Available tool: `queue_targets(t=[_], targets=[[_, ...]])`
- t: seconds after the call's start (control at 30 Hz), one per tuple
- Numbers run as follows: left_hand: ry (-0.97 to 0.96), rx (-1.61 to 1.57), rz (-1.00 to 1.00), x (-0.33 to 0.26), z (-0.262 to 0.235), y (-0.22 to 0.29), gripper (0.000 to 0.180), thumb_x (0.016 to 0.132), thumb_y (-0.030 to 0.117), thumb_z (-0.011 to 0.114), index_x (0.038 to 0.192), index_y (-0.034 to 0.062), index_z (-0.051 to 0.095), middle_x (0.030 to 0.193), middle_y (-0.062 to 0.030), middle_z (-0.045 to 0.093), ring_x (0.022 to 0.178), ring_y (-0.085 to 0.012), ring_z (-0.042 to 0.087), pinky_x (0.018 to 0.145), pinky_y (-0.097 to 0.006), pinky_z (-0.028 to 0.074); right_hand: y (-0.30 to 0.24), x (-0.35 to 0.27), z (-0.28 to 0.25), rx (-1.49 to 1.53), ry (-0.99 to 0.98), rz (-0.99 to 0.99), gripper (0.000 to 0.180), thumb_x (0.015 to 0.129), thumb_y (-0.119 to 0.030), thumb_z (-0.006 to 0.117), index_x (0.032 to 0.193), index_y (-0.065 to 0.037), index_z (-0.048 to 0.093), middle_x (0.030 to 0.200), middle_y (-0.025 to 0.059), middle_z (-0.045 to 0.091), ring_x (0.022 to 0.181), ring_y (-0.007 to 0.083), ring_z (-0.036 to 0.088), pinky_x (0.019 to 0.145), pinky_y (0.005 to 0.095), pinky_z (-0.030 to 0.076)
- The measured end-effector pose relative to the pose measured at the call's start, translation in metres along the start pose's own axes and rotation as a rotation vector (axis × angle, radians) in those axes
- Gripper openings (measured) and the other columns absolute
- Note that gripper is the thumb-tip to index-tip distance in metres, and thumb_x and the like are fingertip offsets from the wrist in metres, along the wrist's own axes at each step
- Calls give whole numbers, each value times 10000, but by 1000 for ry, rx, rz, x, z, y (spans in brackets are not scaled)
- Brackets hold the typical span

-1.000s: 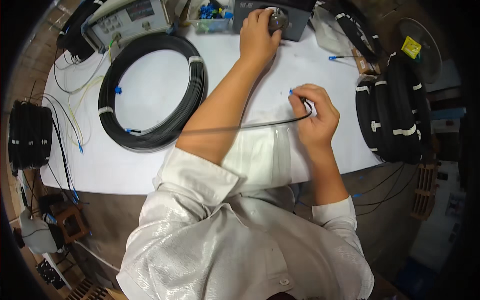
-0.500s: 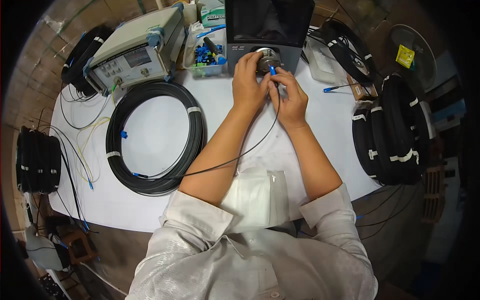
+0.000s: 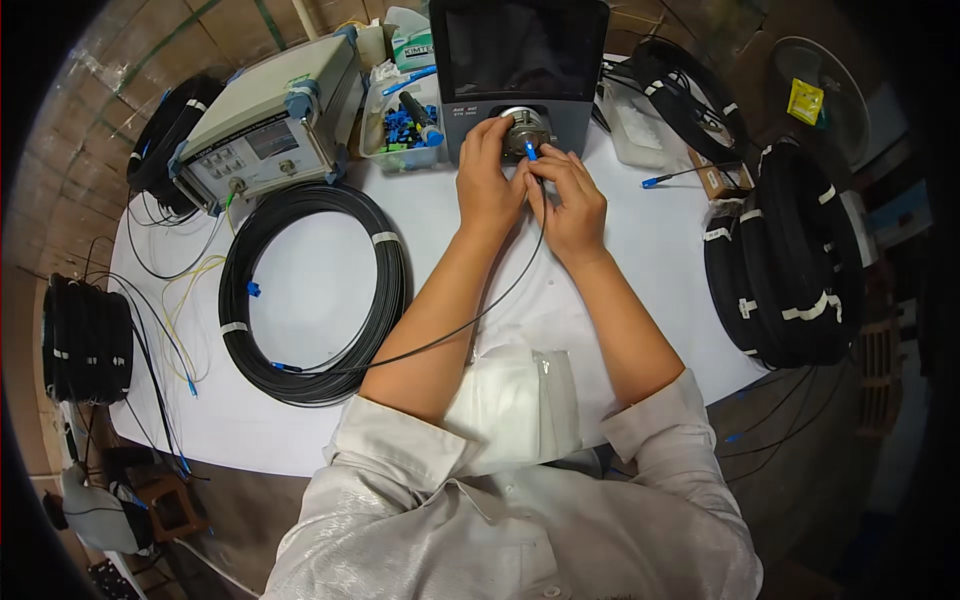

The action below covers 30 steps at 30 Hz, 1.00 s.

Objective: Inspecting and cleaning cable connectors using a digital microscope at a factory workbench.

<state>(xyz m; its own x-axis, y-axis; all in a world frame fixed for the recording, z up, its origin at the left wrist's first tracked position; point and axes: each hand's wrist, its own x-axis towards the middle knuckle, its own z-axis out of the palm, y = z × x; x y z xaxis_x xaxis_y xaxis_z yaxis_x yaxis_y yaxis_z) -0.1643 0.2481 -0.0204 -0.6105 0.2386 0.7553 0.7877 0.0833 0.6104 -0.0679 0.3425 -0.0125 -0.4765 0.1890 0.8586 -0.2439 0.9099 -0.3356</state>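
The right hand (image 3: 570, 200) pinches a small blue connector (image 3: 531, 152) at the round metal port (image 3: 524, 131) on the front of a dark screened instrument (image 3: 520, 60), while the left hand (image 3: 490, 180) curls its fingers against the port's left side. A thin black cable (image 3: 470, 320) runs from the connector between the forearms to a black cable coil (image 3: 315, 290) lying on the white table (image 3: 320, 430). A beige test unit (image 3: 265, 125) stands beyond the coil.

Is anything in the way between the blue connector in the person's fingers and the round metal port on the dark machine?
Nothing visible. The right hand holds the blue connector right at the round port, with the left hand beside it, touching the port's rim.
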Motion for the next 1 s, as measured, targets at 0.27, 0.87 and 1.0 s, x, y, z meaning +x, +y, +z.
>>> queue_targets(t=[0.27,0.87,1.0], targets=[[-2,12,-30,0,1,3,614,769,15,772,1356,85,607,1336,-126,611,1201,-367,613,977,-433,532,-7,17,-2,-80,13,-8,122,868,-110,801,970,-70,749,972,84,767,1071,337,693,932,450,542],[18,29,33,1,2,4,650,760,40,790,1373,61,578,1346,-159,597,1208,-393,603,976,-448,532,15,12,0,15,24,226,467,862,-85,740,1313,-32,630,1106,132,660,1071,316,646,944,418,518],[27,31,30,-1,2,3,645,763,41,785,1373,56,575,1346,-163,595,1211,-394,599,979,-449,531,24,8,8,101,21,250,300,970,-142,670,1237,-7,683,1161,165,692,1060,339,683,940,403,532]])
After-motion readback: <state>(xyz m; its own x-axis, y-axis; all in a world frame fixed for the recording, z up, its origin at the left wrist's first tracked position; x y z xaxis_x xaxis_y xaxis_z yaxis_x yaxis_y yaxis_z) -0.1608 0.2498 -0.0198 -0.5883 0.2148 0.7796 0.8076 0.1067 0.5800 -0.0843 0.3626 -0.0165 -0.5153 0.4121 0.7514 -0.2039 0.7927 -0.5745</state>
